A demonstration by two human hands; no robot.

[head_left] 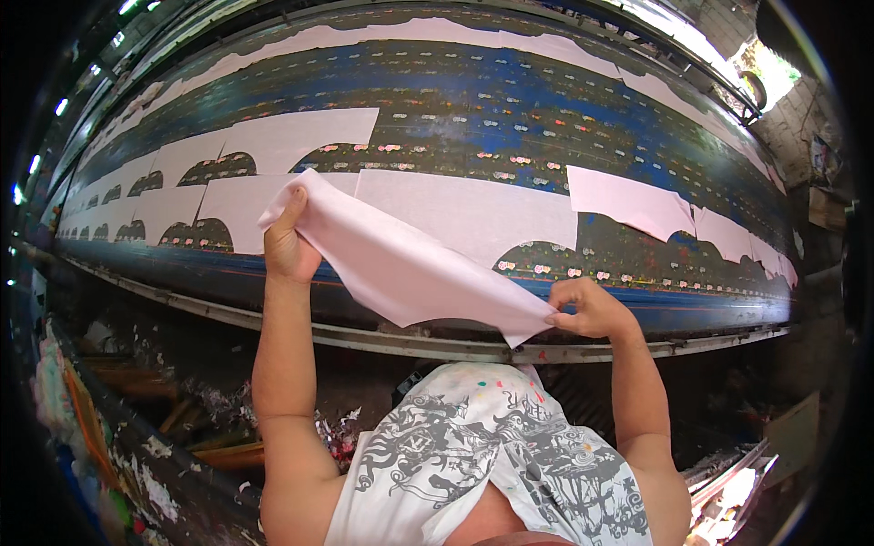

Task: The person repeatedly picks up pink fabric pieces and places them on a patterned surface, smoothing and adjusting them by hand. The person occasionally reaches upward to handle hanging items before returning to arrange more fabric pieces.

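Pink fabric panel point(410, 264) is hanging aslant between our left hand point(296, 250) and right hand point(601, 309), over the near edge of the long bench point(419, 82). We are gripping its higher end with the left thumb in front, and with the right fingers point(566, 291) and thumb we are narrowly pinching its lower end. Beyond it, other pink panels point(469, 209) are lying in rows, their curved edges baring the dark, spotted surface.
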